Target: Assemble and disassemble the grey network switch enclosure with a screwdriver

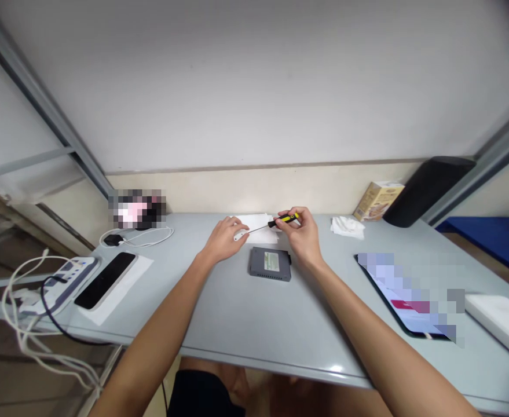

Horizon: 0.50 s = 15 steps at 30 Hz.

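In my right hand (303,234) is a screwdriver (284,219) with a yellow and black handle, its thin shaft pointing left. My left hand (228,236) pinches a small white piece (238,236) with a dark spot, close to the screwdriver's tip. Whether the tip touches that piece, I cannot tell. White paper sheets (260,229) lie on the table beneath and behind both hands. Nearer to me, a flat dark grey box (270,264) with a greenish label and a row of vent slots rests on the table between my forearms.
On the left of the grey table (237,324) are a phone (106,281) on white paper, a power strip (69,281) and cables. To the right are a crumpled tissue (347,227), a yellow carton (378,201), a black cylinder (428,191), a tablet (404,301) and a white box (501,321).
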Motion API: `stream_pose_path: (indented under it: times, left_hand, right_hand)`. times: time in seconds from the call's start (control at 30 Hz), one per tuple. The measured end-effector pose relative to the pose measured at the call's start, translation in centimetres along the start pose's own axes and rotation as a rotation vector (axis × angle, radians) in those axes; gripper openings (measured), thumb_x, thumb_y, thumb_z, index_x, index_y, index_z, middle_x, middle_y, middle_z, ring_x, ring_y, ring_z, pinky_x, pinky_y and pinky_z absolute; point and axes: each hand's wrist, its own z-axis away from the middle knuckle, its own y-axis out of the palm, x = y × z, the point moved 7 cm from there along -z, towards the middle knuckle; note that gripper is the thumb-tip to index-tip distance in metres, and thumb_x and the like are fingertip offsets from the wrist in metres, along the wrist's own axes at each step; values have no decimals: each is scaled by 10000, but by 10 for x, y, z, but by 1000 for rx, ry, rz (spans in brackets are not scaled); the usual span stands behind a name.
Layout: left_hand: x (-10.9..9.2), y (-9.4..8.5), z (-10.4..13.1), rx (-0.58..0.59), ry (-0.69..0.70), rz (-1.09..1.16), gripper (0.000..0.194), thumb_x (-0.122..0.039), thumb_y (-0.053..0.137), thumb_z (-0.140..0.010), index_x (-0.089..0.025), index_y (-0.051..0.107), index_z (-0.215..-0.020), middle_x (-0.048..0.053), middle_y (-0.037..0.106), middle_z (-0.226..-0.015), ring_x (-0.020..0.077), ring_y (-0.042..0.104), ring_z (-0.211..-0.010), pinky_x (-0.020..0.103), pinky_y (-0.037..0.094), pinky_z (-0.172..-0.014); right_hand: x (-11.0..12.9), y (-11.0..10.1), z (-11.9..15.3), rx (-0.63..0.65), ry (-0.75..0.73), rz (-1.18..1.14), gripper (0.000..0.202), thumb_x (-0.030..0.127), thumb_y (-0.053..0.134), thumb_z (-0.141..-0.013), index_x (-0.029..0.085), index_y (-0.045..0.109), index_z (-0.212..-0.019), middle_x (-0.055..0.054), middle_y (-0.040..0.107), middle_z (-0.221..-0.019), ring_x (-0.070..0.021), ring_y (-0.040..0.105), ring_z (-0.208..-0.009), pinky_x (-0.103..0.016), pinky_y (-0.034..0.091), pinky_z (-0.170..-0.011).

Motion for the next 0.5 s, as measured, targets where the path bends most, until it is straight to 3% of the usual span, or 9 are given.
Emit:
stream_pose_path:
  times: [0.5]
  left_hand:
    - [7,9,-2,89,-20,27,197,-291,607,-1042,-207,785,-1032,68,745,-1079,254,631,-1088,400,478,-957]
  right_hand:
    - [-3,0,0,3,-1,4,534,441,908,-683,259,493,-965,-14,680,-1077,-191,739,-966,-409,592,-969]
